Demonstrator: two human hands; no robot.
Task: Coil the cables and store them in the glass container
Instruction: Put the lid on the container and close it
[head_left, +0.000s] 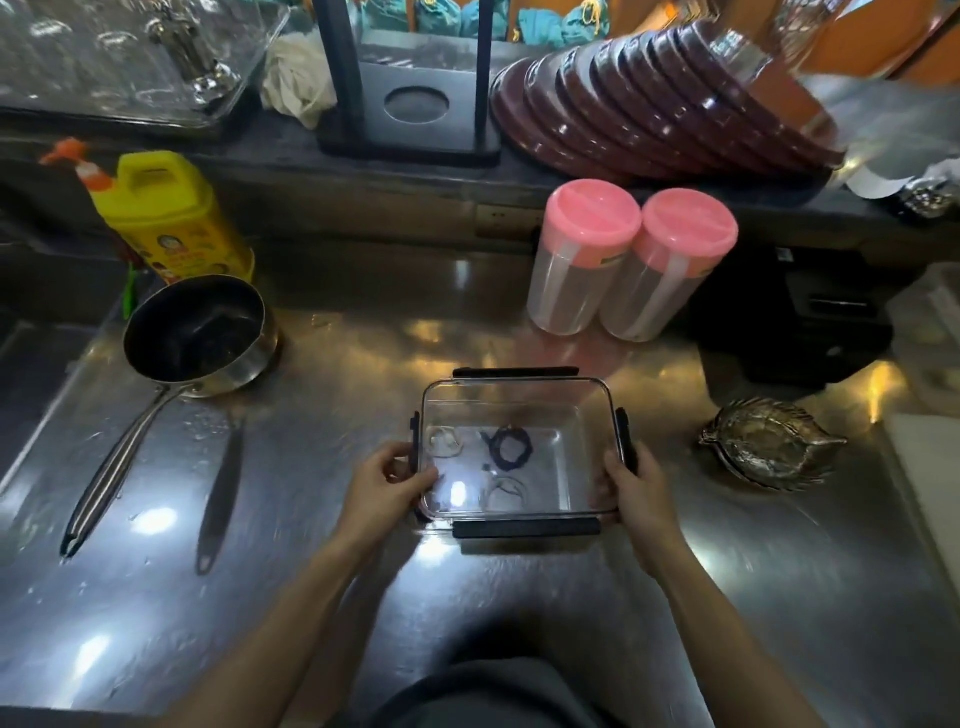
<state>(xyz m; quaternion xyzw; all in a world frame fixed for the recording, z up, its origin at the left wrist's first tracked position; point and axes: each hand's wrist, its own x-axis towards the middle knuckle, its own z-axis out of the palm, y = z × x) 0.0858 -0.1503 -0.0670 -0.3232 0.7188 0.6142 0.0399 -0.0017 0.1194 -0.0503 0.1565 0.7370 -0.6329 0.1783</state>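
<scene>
A clear rectangular glass container (519, 452) with black clip flaps on its four sides sits on the reflective steel counter (322, 597), held between both hands. The left hand (382, 493) grips its near-left corner at about 8 o'clock from the container's middle, fingers curled round the rim by the left flap. The right hand (631, 491) grips the right side at about 4 o'clock, fingers curled against the right flap and wall.

Inside, on the container's floor, lie three coiled cables: a dark coiled cable (506, 447) near the middle, a pale coiled cable (445, 441) at 9 o'clock from it, just beyond the left hand's fingertips, and another pale coil (506, 493) at 6 o'clock, partly washed out by glare.

Away at 10 o'clock stands a dark-lined steel saucepan with a long handle (195, 335); at 1 o'clock, two clear jars with pink lids (631, 260); at 3 o'clock, a metallic leaf-shaped dish (774, 444).
</scene>
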